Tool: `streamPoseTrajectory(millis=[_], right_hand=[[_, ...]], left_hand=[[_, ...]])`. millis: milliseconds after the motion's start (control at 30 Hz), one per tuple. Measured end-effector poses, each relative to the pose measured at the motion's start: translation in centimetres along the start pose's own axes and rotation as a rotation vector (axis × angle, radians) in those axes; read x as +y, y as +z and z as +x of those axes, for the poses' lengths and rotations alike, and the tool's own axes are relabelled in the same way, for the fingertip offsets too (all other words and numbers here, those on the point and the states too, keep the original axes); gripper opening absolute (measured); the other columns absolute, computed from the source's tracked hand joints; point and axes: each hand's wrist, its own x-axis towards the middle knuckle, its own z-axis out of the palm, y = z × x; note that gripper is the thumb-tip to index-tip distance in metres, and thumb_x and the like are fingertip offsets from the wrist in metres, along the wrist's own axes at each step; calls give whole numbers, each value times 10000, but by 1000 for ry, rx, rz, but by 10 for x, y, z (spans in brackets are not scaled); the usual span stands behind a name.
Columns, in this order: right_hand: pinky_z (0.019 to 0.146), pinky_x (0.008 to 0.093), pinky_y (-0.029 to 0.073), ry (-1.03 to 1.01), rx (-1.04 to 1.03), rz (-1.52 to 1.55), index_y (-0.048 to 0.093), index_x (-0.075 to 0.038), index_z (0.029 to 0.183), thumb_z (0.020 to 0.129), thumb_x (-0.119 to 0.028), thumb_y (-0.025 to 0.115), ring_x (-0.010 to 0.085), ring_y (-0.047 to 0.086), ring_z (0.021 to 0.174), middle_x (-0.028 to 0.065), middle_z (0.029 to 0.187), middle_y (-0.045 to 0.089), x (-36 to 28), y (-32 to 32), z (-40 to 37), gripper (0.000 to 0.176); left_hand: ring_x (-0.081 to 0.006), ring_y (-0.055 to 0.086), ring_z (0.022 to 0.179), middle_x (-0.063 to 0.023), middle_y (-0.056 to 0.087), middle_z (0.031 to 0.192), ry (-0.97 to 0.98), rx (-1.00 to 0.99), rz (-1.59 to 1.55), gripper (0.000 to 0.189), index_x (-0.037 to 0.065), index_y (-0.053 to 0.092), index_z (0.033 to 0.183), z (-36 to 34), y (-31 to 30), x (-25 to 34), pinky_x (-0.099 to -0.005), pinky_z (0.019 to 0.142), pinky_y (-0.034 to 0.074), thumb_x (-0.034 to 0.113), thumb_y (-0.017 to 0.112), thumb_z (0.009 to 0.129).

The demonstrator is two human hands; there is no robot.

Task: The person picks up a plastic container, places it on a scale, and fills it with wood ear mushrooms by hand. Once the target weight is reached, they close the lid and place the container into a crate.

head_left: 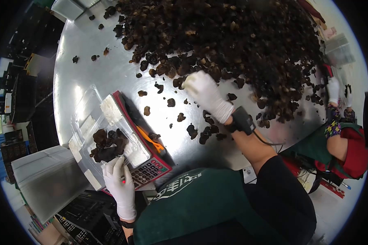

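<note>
Clear plastic tray (82,122) of dark fungus (108,145) sitting on the red scale (153,165), we are resting our left hand (119,183) against it, fingers straight, our right hand (204,96) curling at the fungus pile (233,36) on the worktop (90,53), its hold unclear.

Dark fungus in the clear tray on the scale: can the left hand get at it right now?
Probably yes. The left hand lies at the near edge of the tray, which is open-topped, and nothing covers the fungus.
</note>
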Motion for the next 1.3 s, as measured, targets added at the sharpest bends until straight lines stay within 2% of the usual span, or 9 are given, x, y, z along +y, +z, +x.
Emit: streamPoseTrajectory(millis=[67,233,367,467,733,1000,1133,1200,1300], right_hand=[[827,420,486,231,49,-32,697,-117,995,851,-180,659,275,581,981,58,980,629,17,-10,18,162],[1016,505,465,266,-176,-153,537,-256,1414,696,-376,820,366,487,1291,145,1453,494,47,8,49,781],[843,387,545,403,-1,-23,706,-189,1046,803,-187,750,257,600,1065,35,1070,614,41,21,49,247],[791,376,535,433,36,93,719,-155,967,868,-233,676,254,641,955,52,965,628,41,12,29,133],[719,340,547,517,357,-45,734,-122,901,864,-197,695,278,684,803,76,885,679,81,-49,19,92],[818,441,570,406,-120,-312,616,-250,1304,801,-353,735,305,647,1045,85,1226,599,71,-29,45,527],[805,420,574,473,-160,-277,709,-223,1158,786,-331,747,307,672,966,93,1089,653,82,-14,53,389],[793,389,570,498,-106,-239,764,-184,1043,766,-287,752,323,691,914,112,1001,709,92,-13,58,296],[775,324,545,677,-38,344,758,-72,1069,789,-203,739,253,720,865,124,982,758,95,-31,61,310]], left_hand=[[-320,594,986,-106,646,1046,8,2,9,324,51,675,1099,0,0,0,-421,904,469,-56,678,792],[-326,589,989,-109,644,1046,-6,-4,10,324,46,671,1093,2,0,4,-424,898,469,-63,674,788],[-332,586,994,-115,641,1051,27,7,11,322,41,670,1089,1,2,1,-428,890,470,-64,673,785],[-332,586,1000,-117,640,1056,24,6,19,326,42,669,1093,1,2,0,-433,890,469,-65,673,785],[-340,582,1003,-123,634,1071,27,-14,26,347,45,664,1111,0,1,0,-439,884,469,-66,670,782],[-339,581,997,-120,633,1065,46,8,21,350,46,664,1111,1,1,-1,-440,877,467,-68,673,780],[-338,584,1001,-119,636,1077,31,-1,17,353,45,663,1117,0,1,2,-436,893,463,-63,678,781],[-338,586,1003,-119,638,1082,22,-1,25,355,45,662,1120,1,-1,4,-435,902,461,-60,681,781],[-335,591,1030,-120,639,1107,-5,-8,0,378,51,655,1158,0,-2,6,-427,924,458,-49,685,794]])
